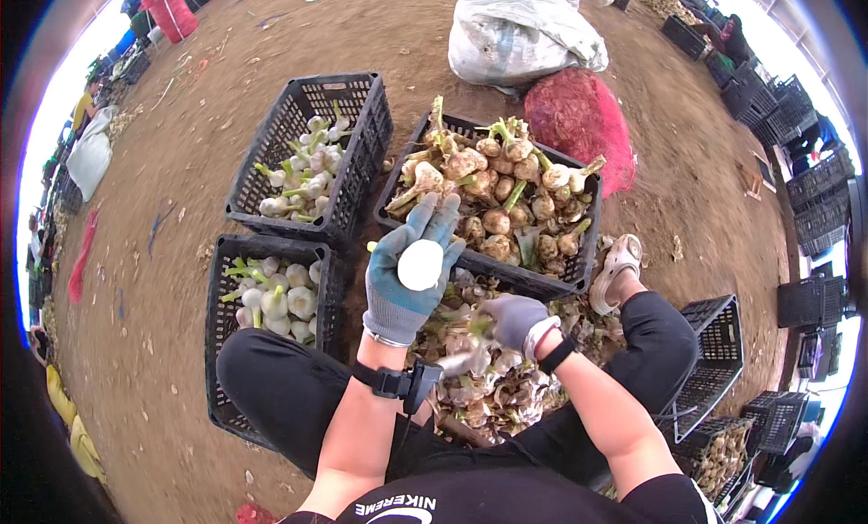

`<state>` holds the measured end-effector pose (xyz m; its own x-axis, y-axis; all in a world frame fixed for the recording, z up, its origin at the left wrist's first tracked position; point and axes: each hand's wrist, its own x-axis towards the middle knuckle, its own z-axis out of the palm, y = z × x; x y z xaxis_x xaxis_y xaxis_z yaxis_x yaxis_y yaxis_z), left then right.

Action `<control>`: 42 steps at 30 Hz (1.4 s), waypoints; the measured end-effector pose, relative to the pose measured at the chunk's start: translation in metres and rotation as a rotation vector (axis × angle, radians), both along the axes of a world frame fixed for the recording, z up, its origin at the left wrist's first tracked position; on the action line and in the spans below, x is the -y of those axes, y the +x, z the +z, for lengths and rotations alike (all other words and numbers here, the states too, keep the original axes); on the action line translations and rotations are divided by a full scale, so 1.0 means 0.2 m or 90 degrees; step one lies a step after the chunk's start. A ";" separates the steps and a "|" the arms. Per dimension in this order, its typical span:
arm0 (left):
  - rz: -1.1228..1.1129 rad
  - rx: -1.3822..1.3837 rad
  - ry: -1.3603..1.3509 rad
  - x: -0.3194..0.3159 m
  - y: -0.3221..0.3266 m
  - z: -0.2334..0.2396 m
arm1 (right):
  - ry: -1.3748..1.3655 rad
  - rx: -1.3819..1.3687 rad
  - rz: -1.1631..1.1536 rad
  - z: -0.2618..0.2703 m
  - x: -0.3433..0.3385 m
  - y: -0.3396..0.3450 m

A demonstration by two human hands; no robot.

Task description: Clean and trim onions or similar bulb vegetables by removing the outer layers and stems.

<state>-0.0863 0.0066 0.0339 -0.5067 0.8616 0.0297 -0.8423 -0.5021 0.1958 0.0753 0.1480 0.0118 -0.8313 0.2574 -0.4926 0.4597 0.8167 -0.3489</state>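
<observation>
My left hand (407,273), in a grey knit glove with a blue-green coated palm, is turned palm up. A peeled white garlic bulb (420,265) rests in it, with the fingers curved around its sides. Lower and to the right, my right hand (517,322), in a greyish glove, is curled and blurred by motion. Its fingers close on a blurred greenish object (481,324); a pale, blade-like streak shows below, too smeared to identify. Both hands are over a heap of garlic skins (505,395) between my legs. Untrimmed, soil-stained garlic bulbs (498,185) fill the black plastic crate (502,274) ahead.
Cleaned garlic bulbs lie in two black crates (369,144) (215,361) at the left. Behind the front crate are a red mesh sack (583,124) and a white woven sack (522,39). Another crate (712,368) stands by my right knee. People and stacked crates line both edges.
</observation>
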 end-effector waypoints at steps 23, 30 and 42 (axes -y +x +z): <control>0.537 -1.098 -0.996 0.21 -0.23 -0.18 | 0.609 -0.111 -0.185 -0.38 -0.96 0.17; 0.347 -1.023 -0.754 -0.03 0.05 -0.20 | 0.649 -0.017 -0.211 -0.38 -0.97 0.10; 0.264 -1.015 -0.705 -0.11 0.22 -0.16 | 0.507 0.011 -0.123 -0.44 -0.76 0.02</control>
